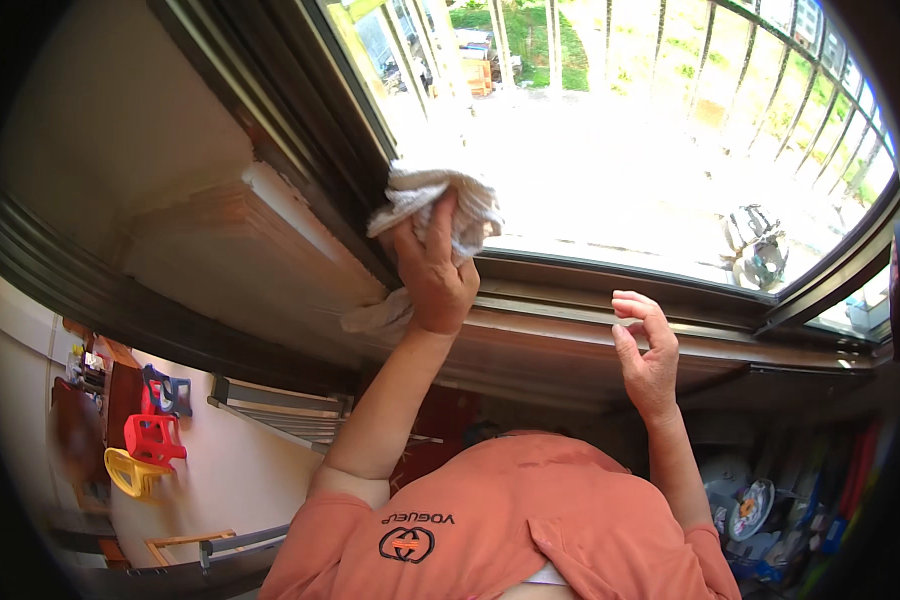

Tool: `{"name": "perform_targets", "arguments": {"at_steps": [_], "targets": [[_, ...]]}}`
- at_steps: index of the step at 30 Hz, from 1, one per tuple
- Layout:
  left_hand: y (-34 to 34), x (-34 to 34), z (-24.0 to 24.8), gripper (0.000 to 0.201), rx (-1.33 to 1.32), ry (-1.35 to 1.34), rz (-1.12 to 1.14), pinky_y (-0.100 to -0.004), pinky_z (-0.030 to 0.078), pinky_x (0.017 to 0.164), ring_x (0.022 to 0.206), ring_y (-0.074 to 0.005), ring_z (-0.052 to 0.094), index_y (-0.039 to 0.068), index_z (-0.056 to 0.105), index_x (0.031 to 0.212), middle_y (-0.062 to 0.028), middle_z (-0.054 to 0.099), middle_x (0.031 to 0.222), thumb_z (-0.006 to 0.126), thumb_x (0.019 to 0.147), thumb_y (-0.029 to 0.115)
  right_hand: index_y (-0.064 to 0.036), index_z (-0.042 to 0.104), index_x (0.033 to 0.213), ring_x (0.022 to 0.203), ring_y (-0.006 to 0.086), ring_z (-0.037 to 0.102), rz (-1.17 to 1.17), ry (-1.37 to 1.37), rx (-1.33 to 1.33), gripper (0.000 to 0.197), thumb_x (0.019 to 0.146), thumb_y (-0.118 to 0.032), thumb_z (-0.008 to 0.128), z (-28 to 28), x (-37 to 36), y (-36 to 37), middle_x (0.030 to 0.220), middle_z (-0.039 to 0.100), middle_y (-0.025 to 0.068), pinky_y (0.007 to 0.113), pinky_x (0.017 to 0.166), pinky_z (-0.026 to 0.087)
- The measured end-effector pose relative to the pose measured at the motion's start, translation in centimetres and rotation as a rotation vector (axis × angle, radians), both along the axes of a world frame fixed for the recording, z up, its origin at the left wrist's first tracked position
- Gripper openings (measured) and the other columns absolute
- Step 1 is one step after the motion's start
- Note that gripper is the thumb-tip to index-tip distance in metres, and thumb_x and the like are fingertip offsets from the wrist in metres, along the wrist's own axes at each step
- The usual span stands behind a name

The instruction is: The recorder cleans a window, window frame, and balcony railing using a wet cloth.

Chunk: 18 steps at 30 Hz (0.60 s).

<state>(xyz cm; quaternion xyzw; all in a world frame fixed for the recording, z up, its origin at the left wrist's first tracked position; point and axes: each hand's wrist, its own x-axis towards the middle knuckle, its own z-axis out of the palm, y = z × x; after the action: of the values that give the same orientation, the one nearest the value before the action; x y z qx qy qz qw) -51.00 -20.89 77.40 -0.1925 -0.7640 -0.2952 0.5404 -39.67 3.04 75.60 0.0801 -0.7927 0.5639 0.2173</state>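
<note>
A: Hands, status?
B: Left hand (438, 270) has its fingers bunched over a crumpled white cloth (480, 210), gripping it. Right hand (652, 355) holds nothing: fingers loosely curved, thumb apart from them.
A: Cloth position?
B: Under the left fingers, at the corner where the dark window frame (590, 270) turns from side to bottom rail. Part of it overlaps the bright pane.
A: Surface?
B: Metal sill track (540, 315) runs between the two hands, just beyond the wrists. Right fingertips show in front of it. Dark brown side rails rise left of the left hand, with a smooth grey-beige panel (100, 130) further left.
A: Past the hands?
B: Strong glare. Metal bars (660, 45) cross the far side, green grass (542, 45) behind them.
A: Room?
B: Below and left of the left hand, well apart: pale floor (240, 440), red stool (153, 437), yellow stool (130, 475) just beside it. Below and right of the right hand: dark clutter, round white item (753, 508) in it, possibly a fan; too dim to be sure.
</note>
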Motion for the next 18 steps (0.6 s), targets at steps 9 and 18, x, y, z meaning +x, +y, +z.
{"name": "perform_targets", "arguments": {"at_steps": [9,18], "targets": [[1.7,2.6,1.7,0.055,0.004,-0.147,-0.169,-0.0408,0.043,0.093,0.110,-0.0365,0.050,0.007,0.065,0.115,-0.0181,0.047,0.114,0.057,0.064,-0.012,-0.0008,0.064,0.097,0.086,0.0118,0.059,-0.295,0.073,0.046,0.013,0.087,0.002,0.057,-3.2,2.1,6.2,0.099,0.065,0.0073,0.024,0.073,0.047],[11.5,1.3,2.3,0.032,-0.476,0.015,-0.252,-0.0392,0.046,0.078,0.095,-0.0238,0.056,0.024,0.070,0.106,0.0020,0.056,0.112,0.067,0.075,0.019,-0.0007,0.066,0.094,0.078,0.0099,0.061,-0.217,-0.013,-0.156,0.012,0.087,0.002,0.056,-3.8,2.3,6.9,0.089,0.066,0.0058,0.023,0.070,0.049]]}}
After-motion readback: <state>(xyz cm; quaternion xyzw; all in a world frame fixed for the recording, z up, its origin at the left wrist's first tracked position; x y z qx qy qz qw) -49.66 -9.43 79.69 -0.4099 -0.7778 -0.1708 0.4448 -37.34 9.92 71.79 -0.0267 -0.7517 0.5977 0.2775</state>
